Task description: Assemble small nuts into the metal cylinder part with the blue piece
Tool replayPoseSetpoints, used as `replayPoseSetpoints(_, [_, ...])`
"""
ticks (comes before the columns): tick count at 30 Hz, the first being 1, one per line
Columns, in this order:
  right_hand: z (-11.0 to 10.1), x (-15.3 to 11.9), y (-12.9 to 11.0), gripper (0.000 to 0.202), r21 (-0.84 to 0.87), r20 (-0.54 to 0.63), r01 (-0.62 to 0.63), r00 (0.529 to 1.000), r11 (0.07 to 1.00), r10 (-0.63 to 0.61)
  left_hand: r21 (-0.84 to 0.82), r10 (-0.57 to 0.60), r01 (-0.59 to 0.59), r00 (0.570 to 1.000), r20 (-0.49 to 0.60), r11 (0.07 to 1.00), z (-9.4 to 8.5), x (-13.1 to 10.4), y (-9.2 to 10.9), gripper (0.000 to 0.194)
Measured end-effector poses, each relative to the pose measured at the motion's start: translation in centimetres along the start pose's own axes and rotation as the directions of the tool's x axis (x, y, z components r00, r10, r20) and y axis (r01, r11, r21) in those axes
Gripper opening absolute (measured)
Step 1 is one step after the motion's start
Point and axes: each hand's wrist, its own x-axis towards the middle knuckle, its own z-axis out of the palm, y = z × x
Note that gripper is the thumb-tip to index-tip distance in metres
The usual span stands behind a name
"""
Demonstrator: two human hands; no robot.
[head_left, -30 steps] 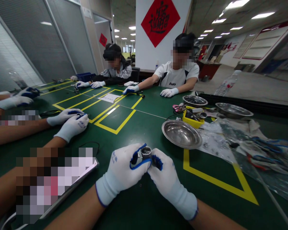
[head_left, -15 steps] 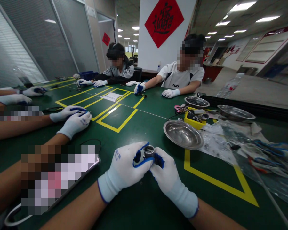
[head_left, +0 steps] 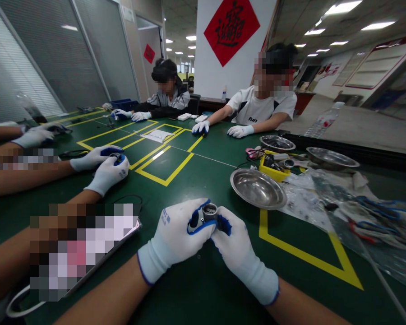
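A small round metal cylinder [head_left: 209,210], its open top facing up and dark parts inside, is held just above the green table [head_left: 203,180]. Around its left side curl the thumb and fingers of my left hand [head_left: 181,230], in a white glove with a blue palm. My right hand [head_left: 235,239], gloved the same way, presses its closed fingertips against the cylinder's right side. Its lower part is hidden by the gloves. Below the hands a tiny ring-like piece [head_left: 199,257] lies on the table.
A steel bowl [head_left: 258,189] stands beyond my right hand, near a yellow bin [head_left: 273,169] of parts. Plastic bags [head_left: 304,198] and a cable bundle [head_left: 385,216] lie at right. A phone [head_left: 101,253] lies at left, beside a co-worker's gloved hands [head_left: 110,174]. Other people sit across.
My hands and the cylinder have barely moved. Across the table, a co-worker's gloved hand has flattened onto the tabletop. The neighbour's hands at left have shifted slightly around their small part.
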Motion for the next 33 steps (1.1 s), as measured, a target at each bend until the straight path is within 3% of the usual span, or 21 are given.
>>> replayPoseSetpoints(18, [-0.1, 0.1, -0.3, 0.023, 0.020, 0.002, -0.003, 1.000, 1.000, 0.003, -0.012, 0.015, -0.015, 1.000, 0.007, 1.000, 0.1, 0.0, 0.0, 0.042])
replayPoseSetpoints(24, [-0.1, 0.2, -0.3, 0.020, 0.081, -0.048, -0.043, 0.998, 0.996, 0.047, -0.071, 0.014, -0.014, 1.000, 0.012, 0.997, -0.2, 0.1, 0.2, 0.041])
replayPoseSetpoints(27, [0.0, 0.3, 0.2, 0.025, 0.082, -0.119, -0.059, 0.991, 0.995, 0.069, -0.110, -0.047, 0.051, 0.998, 0.038, 0.993, -0.4, 0.3, 0.0, 0.041])
replayPoseSetpoints(29, [0.1, 0.3, 0.7, 0.026, 0.049, -0.179, -0.056, 0.982, 0.997, 0.064, -0.047, -0.132, 0.138, 0.986, 0.100, 0.989, -0.3, 0.5, -0.3, 0.042])
replayPoseSetpoints(31, [0.2, 0.4, 1.2, 0.024, 0.016, -0.231, -0.041, 0.972, 0.999, 0.043, 0.113, -0.257, 0.238, 0.945, 0.203, 0.965, -0.1, 0.8, -0.4, 0.039])
replayPoseSetpoints(33, [0.2, 0.4, 1.6, 0.022, -0.014, -0.278, -0.027, 0.960, 1.000, 0.022, 0.304, -0.368, 0.275, 0.876, 0.312, 0.912, 0.2, 1.1, -0.3, 0.034])
